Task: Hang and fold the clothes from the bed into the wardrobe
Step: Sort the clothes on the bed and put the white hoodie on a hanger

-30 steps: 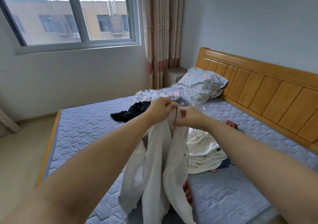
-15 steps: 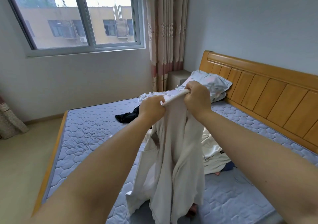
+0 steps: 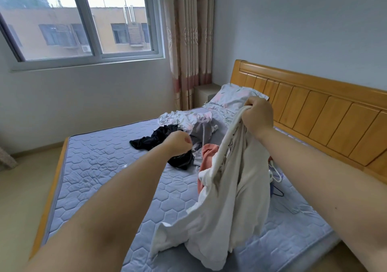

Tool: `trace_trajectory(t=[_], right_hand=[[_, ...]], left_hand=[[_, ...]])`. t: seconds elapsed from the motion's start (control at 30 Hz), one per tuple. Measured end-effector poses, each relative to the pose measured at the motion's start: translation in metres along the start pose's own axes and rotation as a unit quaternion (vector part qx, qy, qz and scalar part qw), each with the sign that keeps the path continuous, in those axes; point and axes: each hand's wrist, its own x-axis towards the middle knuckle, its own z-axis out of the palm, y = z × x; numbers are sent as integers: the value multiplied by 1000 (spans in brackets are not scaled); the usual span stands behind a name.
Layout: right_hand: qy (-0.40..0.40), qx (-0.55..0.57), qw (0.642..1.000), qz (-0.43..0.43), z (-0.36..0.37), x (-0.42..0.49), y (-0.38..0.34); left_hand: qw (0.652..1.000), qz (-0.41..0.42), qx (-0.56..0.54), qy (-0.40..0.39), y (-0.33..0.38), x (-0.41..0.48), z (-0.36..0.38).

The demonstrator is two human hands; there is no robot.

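While our right hand (image 3: pixel 258 118) clenches the white garment (image 3: pixel 234 198) by its top, its length hangs below; our left hand (image 3: pixel 178 143), curled empty, sits leftward, apart.

2 bare forearms (image 3: pixel 125 188) (hands (image 3: pixel 258 117) bare too)

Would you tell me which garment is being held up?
The white garment, gripped by the right hand; the black garment and the pink garment lie on the mattress.

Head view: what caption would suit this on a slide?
Right hand holds a white garment above the bed; left hand curled, empty.
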Motion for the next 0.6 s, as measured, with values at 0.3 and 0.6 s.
trace_trajectory(t=[0.3,0.6], right_hand=[[-3,103,994,39,-24,-18,-5],[32,146,987,53,-52,-45,-12]], left_hand=[[994,47,-84,-42,64,-7,80],[990,35,-115,74,83,-11,108]])
